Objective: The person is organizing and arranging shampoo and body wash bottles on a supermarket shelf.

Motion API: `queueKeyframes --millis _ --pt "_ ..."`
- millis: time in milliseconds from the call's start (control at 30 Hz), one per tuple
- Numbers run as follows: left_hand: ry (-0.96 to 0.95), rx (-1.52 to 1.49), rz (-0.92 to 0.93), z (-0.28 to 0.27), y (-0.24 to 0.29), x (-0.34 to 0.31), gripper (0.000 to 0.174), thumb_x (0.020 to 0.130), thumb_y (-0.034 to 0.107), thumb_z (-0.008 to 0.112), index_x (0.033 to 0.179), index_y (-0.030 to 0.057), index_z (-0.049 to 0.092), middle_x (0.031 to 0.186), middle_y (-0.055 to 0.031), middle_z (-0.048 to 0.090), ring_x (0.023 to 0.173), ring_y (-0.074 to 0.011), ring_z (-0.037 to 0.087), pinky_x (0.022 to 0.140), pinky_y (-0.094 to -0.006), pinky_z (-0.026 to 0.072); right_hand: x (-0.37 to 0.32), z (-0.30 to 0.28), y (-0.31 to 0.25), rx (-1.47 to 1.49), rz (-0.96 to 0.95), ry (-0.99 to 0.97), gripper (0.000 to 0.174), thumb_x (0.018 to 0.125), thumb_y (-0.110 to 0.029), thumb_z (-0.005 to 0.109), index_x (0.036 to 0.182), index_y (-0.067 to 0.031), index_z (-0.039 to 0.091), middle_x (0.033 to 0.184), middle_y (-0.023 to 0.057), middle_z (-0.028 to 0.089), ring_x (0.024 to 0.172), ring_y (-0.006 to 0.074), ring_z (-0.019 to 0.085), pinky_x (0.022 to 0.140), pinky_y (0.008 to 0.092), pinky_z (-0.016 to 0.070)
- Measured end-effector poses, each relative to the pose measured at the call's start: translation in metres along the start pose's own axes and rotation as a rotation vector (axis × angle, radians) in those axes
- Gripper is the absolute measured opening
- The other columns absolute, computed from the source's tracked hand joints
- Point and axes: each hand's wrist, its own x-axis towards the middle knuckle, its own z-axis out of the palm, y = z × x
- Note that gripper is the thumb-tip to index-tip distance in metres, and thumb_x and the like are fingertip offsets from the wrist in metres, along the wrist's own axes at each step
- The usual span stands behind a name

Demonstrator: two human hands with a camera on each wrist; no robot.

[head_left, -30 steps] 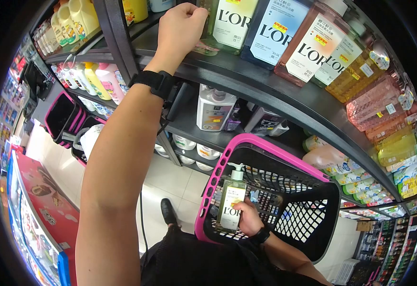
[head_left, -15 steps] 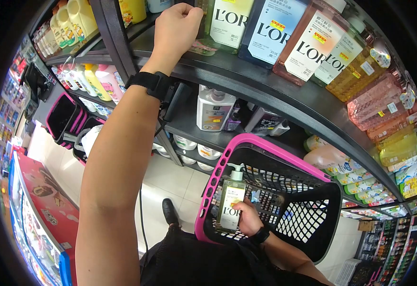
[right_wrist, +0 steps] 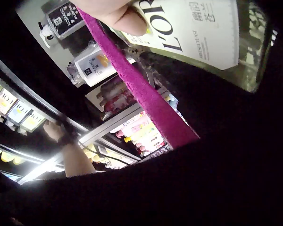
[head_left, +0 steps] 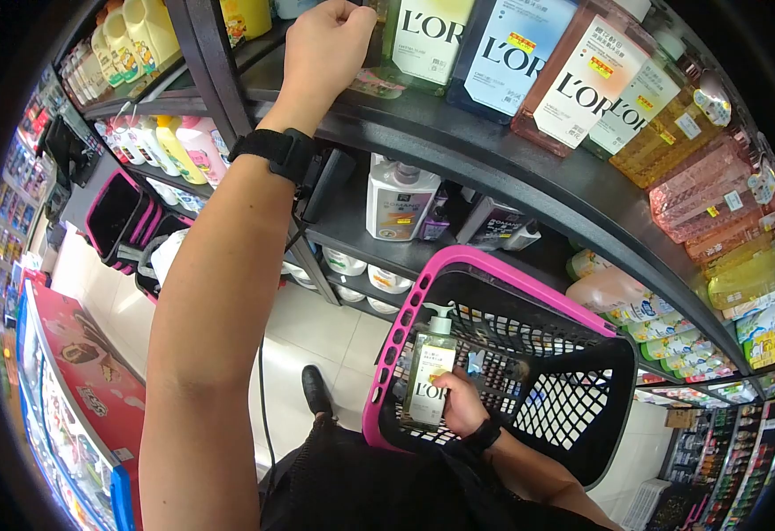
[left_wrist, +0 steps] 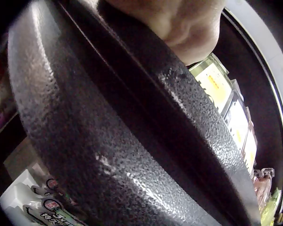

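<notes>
My right hand (head_left: 465, 405) grips a clear green pump bottle (head_left: 431, 380) with a white L'OR label, thumb across its front. The bottle stands upright over the inside of a black basket (head_left: 595, 425) with a pink rim. In the right wrist view, the thumb (right_wrist: 132, 23) lies against the label. At the upper shelf (head_left: 458, 124), my left hand (head_left: 327, 55) has its fingers curled like a fist, beside a large green L'OR bottle (head_left: 424, 40). Nothing shows in its grip, and its palm side is hidden. The left wrist view shows only the hand's heel (left_wrist: 188, 35) above the shelf edge.
Blue (head_left: 511, 57) and pink (head_left: 586, 80) bottles line the upper shelf to the right. A white Romano bottle (head_left: 400, 202) stands on the shelf below. Pink-rimmed baskets (head_left: 117, 217) stand at left, behind a red display unit (head_left: 82, 350). A cable (head_left: 263, 398) hangs below my left arm.
My left hand has shifted slightly left along the shelf, away from the green bottle. The right hand and its pump bottle have stayed almost in place.
</notes>
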Motion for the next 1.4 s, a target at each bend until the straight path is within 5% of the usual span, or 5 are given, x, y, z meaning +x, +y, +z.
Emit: queueKeyframes --millis 467,633,800,867,1400 --pt "0.003 -0.044 0.025 -0.006 -0.008 0.005 0.021 0.087 0.014 0.055 0.077 -0.0029 0.061 0.059 -0.0019 0.055 0.051 -0.01 0.051 0.047 -0.0276 0.0388 0.021 -0.026 0.023 -0.034 0.145 0.091 0.034 0.084 -0.007 0.052 0.117 -0.0031 0.05 0.106 0.0131 0.062 0.097 0.0273 0.064 0.09 0.0466 0.0519" --pt "0.109 0.166 0.197 -0.006 -0.008 0.008 0.024 0.085 0.017 0.057 0.083 -0.0065 0.065 0.067 -0.0205 0.063 0.063 -0.0248 0.063 0.063 -0.0359 0.0483 0.013 -0.01 0.012 -0.047 0.123 -0.032 0.041 0.084 -0.014 0.047 0.123 -0.0011 0.052 0.109 0.0146 0.064 0.1 0.028 0.064 0.092 0.0442 0.0509" --pt "0.02 0.164 0.153 -0.007 -0.012 0.008 0.029 0.086 0.023 0.056 0.085 -0.0052 0.065 0.069 -0.0187 0.064 0.066 -0.0235 0.063 0.064 -0.0366 0.0476 0.001 -0.009 -0.002 0.098 0.183 -0.147 0.048 0.081 -0.014 0.046 0.127 0.0005 0.051 0.114 0.0169 0.064 0.101 0.03 0.065 0.092 0.0448 0.0512" --pt "-0.035 0.097 0.029 -0.009 -0.029 0.017 0.033 0.088 0.027 0.061 0.097 -0.0039 0.068 0.077 -0.0058 0.066 0.066 -0.0105 0.06 0.063 -0.0248 0.0497 -0.01 -0.001 -0.015 0.097 0.134 -0.19 0.05 0.079 -0.009 0.046 0.128 0.0001 0.05 0.115 0.0174 0.064 0.102 0.0305 0.065 0.091 0.0453 0.0526" --pt "0.011 0.212 0.056 -0.007 -0.023 0.012 0.03 0.085 0.025 0.059 0.091 -0.0029 0.068 0.073 -0.0099 0.066 0.065 -0.0155 0.062 0.064 -0.0292 0.0494 -0.061 0.062 -0.064 -0.022 -0.42 -0.236 0.064 0.069 0.003 0.048 0.133 -0.0003 0.044 0.122 0.0128 0.061 0.11 0.0236 0.062 0.097 0.0374 0.0494"
